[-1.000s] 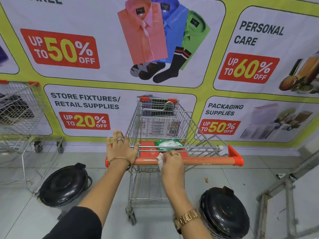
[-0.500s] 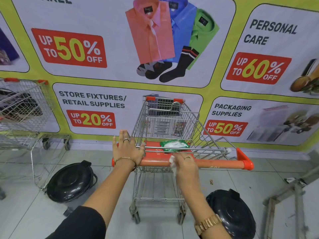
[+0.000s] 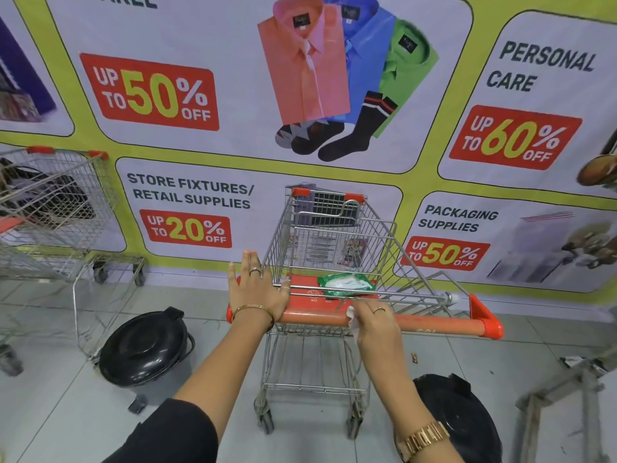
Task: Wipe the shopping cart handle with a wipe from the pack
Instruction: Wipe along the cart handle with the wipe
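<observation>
A wire shopping cart (image 3: 334,235) stands in front of me with an orange handle (image 3: 437,324) across its near end. My left hand (image 3: 255,289) rests flat on the handle's left end, fingers spread. My right hand (image 3: 375,324) is closed over the middle of the handle and presses a white wipe (image 3: 352,317) against it; only the wipe's left edge shows. The green and white wipe pack (image 3: 345,284) lies on the orange child seat flap just behind the handle.
Two black lidded bins stand on the tiled floor, one at the left (image 3: 145,345) and one at the lower right (image 3: 457,416). Another wire cart (image 3: 50,202) is at the far left. A metal frame (image 3: 567,389) lies at the right. A printed banner covers the wall.
My right hand with the wipe has slid to the right along the handle, from near the left hand to the middle. The left hand has stayed on the handle's left end.
</observation>
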Demonstrator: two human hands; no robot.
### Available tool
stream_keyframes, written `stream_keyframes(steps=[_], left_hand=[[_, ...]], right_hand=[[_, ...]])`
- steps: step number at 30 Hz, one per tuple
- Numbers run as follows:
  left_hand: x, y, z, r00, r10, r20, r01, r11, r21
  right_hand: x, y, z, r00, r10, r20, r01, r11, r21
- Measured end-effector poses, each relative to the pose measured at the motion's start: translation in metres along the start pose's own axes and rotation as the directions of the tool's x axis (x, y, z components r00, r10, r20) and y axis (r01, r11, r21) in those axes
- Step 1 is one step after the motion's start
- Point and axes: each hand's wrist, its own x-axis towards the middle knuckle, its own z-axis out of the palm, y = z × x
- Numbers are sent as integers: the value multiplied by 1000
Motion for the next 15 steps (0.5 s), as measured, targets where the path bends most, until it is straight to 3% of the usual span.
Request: stream_keyframes(steps=[3, 7, 12, 15], left_hand=[[-1, 2, 0, 1000, 8, -4, -8, 1000, -1], [0, -1, -1, 1000, -8, -1, 8, 1000, 2], [0, -1, -1, 1000, -5, 21, 5, 1000, 6], [-1, 1, -1, 1000, 6, 16, -6, 1000, 3]], right_hand=[[3, -8, 7, 998, 40, 38, -39, 999, -27], [10, -8, 8, 987, -16, 163, 21, 999, -31], [-1, 14, -6, 1000, 11, 15, -11, 1000, -24], [0, 3, -1, 1000, 21, -1, -21, 1000, -19]])
